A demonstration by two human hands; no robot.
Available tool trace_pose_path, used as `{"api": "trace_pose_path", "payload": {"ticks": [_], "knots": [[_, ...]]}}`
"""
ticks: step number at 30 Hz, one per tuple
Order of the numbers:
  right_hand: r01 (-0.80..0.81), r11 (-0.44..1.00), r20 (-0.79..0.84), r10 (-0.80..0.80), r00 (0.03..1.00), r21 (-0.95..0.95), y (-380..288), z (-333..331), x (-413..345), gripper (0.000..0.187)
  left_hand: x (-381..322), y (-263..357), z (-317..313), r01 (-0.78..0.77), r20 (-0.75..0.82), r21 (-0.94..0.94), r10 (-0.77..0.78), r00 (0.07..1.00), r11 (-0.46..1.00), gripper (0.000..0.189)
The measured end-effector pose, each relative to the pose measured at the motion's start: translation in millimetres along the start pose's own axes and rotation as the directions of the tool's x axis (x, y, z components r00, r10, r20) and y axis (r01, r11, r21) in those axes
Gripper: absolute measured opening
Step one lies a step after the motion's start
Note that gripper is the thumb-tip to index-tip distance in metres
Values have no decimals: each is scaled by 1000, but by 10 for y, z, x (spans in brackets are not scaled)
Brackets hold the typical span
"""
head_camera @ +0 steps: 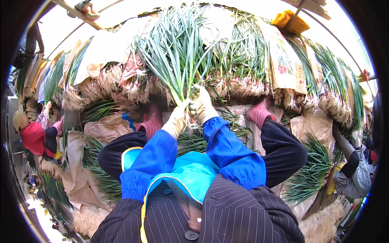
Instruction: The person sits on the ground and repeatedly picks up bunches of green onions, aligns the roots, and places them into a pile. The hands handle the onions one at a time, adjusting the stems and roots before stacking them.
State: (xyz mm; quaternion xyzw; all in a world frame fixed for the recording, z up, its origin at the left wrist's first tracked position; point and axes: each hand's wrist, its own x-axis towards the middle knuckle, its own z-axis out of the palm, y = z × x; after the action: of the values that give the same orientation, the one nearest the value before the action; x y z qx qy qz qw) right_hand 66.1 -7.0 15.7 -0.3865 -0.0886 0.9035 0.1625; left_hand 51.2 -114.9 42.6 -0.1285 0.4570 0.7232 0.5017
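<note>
A bunch of long green allium plants [177,68], possibly green garlic or scallions, fans out away from me, its pale roots at my fingers. My left hand [178,117], in a cream glove, is closed around the bunch just above the roots. Against the right side of the same stems is my right hand [200,103], in a cream glove with grey-green fingertips; its fingers are bent at the stems, and their exact grip is partly hidden. Behind the bunch stands a long row of similar plants [246,54] with reddish bases and tangled roots.
Woven sacks [285,60] lie over parts of the row. More green plants [191,141] lie on the ground between my pink boots [261,114]. Loose plants [311,170] and sacking [108,129] are on both sides. One person [33,136] sits at far left, another [354,174] at far right.
</note>
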Motion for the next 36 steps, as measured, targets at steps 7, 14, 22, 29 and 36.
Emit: {"api": "trace_pose_path", "payload": {"ticks": [7, 14, 22, 29, 36], "knots": [[176, 984, -6, -177, 984, -24, -308, -285, -43, 15, -167, 178, 151, -384, -39, 101, 390, 920, 918, 18], [350, -742, 379, 139, 915, -572, -717, -927, -310, 39, 11, 964, -287, -266, 238, -106, 284, 929, 958, 17], [418, -236, 479, -379, 792, -877, -466, 213, 96, 33, 57, 853, -316, -106, 66, -122, 115, 991, 987, 13], [508, -188, 542, -287, 790, -840, -500, 149, -447, 26, -70, 665, 171, -99, 23, 211, 96, 995, 972, 20], [592, -437, 720, -230, 655, -678, -371, -212, -393, 25, 206, 362, 196, -237, -119, 225, 268, 956, 945, 16]]}}
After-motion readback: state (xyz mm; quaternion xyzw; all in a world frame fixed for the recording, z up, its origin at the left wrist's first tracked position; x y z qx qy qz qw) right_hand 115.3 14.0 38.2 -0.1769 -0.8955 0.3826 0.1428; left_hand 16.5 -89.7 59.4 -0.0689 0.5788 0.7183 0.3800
